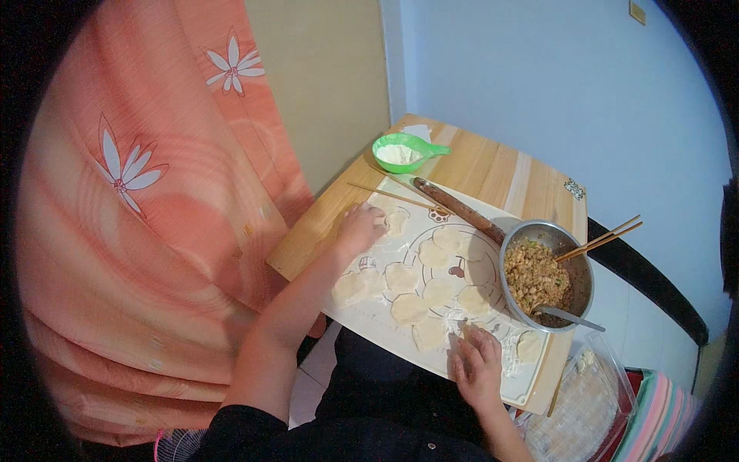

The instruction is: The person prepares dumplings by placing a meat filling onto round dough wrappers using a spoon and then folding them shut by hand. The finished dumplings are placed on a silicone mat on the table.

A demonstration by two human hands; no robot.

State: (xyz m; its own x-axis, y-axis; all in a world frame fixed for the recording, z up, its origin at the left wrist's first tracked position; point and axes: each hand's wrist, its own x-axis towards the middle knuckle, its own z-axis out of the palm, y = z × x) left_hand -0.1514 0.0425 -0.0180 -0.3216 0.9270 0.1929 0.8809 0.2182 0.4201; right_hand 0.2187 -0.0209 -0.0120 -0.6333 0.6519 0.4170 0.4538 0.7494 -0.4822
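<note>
Several thin round dough wrappers [439, 293] lie spread over a white printed mat [358, 314] dusted with flour. My left hand [360, 229] is at the mat's left edge, fingers bent and fingertips closed at the rim of one dough wrapper [396, 222]. Near the front edge of the mat, my right hand [478, 365] rests low with its fingers apart, just below other wrappers; I see nothing held in it. A single wrapper [529, 346] lies to its right.
A steel bowl [588, 296] of minced filling [536, 273], with chopsticks [600, 240] and a spoon [571, 316], stands right. Behind are a rolling pin [460, 209], loose chopsticks [385, 192] and a green scoop [437, 150] of flour. A clear plastic container [573, 396] sits lower right, a curtain [177, 254] left.
</note>
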